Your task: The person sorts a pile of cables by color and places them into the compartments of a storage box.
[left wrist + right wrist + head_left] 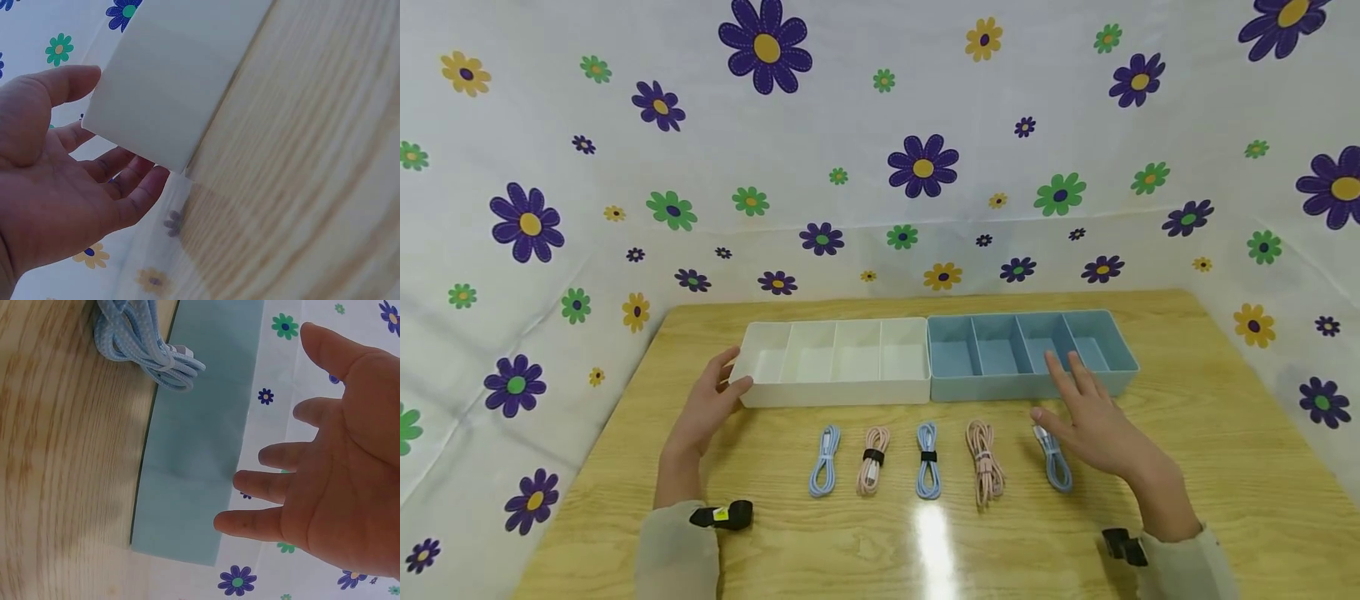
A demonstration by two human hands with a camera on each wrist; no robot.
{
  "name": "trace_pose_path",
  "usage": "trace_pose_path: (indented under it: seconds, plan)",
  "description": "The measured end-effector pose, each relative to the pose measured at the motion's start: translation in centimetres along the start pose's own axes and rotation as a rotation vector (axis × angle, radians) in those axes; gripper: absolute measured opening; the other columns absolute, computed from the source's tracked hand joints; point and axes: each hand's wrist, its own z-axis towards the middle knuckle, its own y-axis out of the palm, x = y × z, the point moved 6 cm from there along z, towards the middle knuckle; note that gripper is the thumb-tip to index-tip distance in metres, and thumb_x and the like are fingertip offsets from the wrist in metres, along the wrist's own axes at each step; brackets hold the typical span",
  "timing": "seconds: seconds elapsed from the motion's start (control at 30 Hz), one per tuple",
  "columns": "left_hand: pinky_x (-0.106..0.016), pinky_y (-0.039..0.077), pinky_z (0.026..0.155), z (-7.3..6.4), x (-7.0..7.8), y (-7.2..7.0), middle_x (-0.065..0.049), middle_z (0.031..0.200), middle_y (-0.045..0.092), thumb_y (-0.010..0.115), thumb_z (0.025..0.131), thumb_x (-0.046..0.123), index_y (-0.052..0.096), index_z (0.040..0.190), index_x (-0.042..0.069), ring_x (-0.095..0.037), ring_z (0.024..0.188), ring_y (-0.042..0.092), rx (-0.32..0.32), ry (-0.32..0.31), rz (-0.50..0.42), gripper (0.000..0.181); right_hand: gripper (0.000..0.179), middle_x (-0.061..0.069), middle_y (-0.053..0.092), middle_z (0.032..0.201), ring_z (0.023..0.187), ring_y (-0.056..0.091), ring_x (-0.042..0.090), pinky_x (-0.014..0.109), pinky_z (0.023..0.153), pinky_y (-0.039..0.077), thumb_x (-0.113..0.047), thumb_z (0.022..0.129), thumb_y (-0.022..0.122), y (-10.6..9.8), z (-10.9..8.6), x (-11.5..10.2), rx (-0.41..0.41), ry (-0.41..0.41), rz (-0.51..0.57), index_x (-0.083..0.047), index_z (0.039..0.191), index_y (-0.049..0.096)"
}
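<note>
In the head view my left hand (703, 408) is at the left end of a white four-compartment organizer box (835, 394), its thumb by the front corner. The left wrist view shows relaxed fingers (147, 190) at the end wall of that box. My right hand (1097, 425) hovers with fingers spread, in front of and partly over a blue divided box (992, 388). Its palm and straight fingers face the right wrist camera with nothing held. Just beside and below it lies a coiled light-blue cable (1057, 467), partly hidden by the thumb.
Along the table (760, 533) lie more bundled cables: a blue one (825, 462), a pink one with a black strap (872, 475), a blue one with a black strap (928, 479), and a thicker pink one (985, 462). A flowered cloth (850, 108) stands behind.
</note>
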Motion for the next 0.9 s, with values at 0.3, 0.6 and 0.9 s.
trace_pose_path:
  seconds: [0.3, 0.6, 0.9]
  plan:
    - [-0.044, 0.034, 0.108, -0.69, -0.29, 0.40, -0.023, 0.158, 0.022, 0.045, 0.107, 0.030, 0.010, 0.161, 0.016, -0.034, 0.138, 0.033, -0.030, 0.002, -0.140, 0.066, 0.085, 0.034, -0.003, 0.160, 0.140, 0.007, 0.063, 0.078, 0.102, 0.017, -0.041, 0.102, 0.053, -0.04, -0.26, 0.23, -0.031, 0.005, 0.017, -0.011, 0.161, 0.000]
    - [-0.018, 0.041, 0.092, -0.55, 0.02, 0.41, -0.025, 0.158, 0.022, 0.043, 0.108, 0.028, 0.013, 0.161, 0.017, -0.034, 0.135, 0.035, -0.038, 0.037, -0.151, 0.063, 0.086, 0.037, -0.002, 0.158, 0.139, 0.012, 0.063, 0.075, 0.100, 0.026, -0.035, 0.100, 0.060, -0.07, -0.34, 0.44, -0.084, -0.004, 0.060, -0.009, 0.161, 0.005]
    - [-0.035, 0.037, 0.103, -0.50, -0.33, 0.26, -0.024, 0.160, 0.020, 0.042, 0.108, 0.026, 0.012, 0.161, 0.020, -0.033, 0.137, 0.033, -0.039, 0.016, -0.158, 0.061, 0.085, 0.039, 0.006, 0.155, 0.131, 0.029, 0.065, 0.073, 0.092, 0.038, -0.030, 0.094, 0.070, -0.41, -0.47, 0.43, -0.067, 0.004, 0.061, -0.007, 0.159, 0.019]
